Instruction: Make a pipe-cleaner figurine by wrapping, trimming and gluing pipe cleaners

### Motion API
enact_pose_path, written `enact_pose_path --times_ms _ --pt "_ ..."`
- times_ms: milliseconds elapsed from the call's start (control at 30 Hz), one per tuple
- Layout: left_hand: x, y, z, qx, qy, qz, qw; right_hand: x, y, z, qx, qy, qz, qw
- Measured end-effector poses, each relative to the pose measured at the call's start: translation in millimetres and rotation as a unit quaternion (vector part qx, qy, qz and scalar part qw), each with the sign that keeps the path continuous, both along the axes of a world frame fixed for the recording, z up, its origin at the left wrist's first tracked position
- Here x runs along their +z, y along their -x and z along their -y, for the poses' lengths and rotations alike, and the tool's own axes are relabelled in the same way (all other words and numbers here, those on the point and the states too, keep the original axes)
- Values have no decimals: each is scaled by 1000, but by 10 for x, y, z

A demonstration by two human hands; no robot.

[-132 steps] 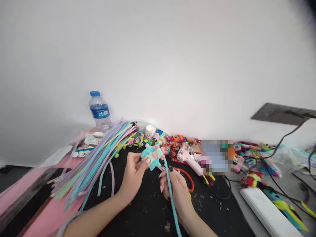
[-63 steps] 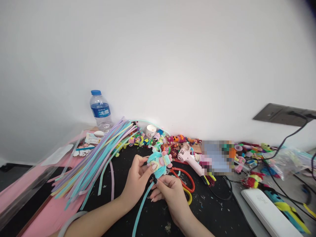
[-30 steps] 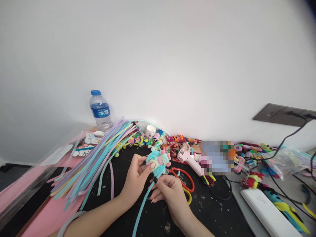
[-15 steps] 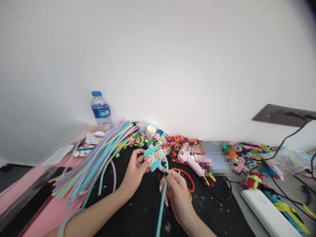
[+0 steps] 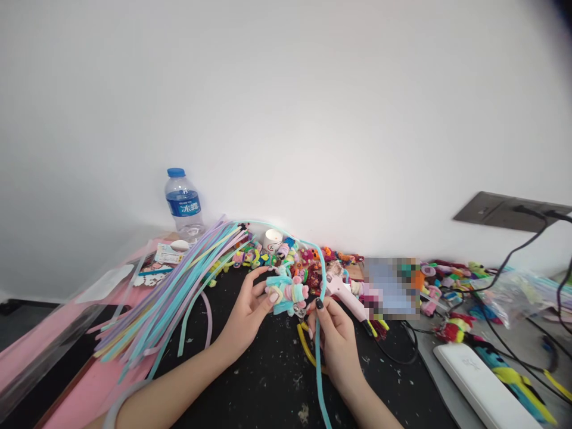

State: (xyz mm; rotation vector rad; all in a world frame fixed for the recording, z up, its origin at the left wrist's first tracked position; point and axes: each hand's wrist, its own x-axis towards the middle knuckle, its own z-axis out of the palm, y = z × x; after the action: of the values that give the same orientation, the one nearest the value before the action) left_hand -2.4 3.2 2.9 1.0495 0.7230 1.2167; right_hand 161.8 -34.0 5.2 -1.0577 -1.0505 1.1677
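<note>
Since half a second ago, the right hand (image 5: 338, 339) has shifted rightward, and its turquoise strip (image 5: 319, 381) now arches above it. Over the black counter (image 5: 263, 387), right of the fuzzy bundle (image 5: 179, 292), that hand pinches the long strip; the left hand (image 5: 250, 305) grasps the small pastel figure (image 5: 292, 293). Handling the strip seems the current step; moving on likely calls for a steady left-hand grip.
</note>
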Motion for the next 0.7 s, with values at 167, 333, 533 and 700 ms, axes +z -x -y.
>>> enact_pose_path --times_ms 167,333,533,700 --pt "-10 20 -28 -2 56 21 998 -4 -93 -44 -40 -17 129 991" --pt "-41 47 -107 -28 116 83 989 -41 -172 -78 -60 -44 287 955" --pt "-56 42 -121 -43 121 111 985 -56 -223 -126 -25 -109 443 889" --pt "-53 31 -102 -40 127 111 985 -85 -231 -134 -35 -104 467 877"
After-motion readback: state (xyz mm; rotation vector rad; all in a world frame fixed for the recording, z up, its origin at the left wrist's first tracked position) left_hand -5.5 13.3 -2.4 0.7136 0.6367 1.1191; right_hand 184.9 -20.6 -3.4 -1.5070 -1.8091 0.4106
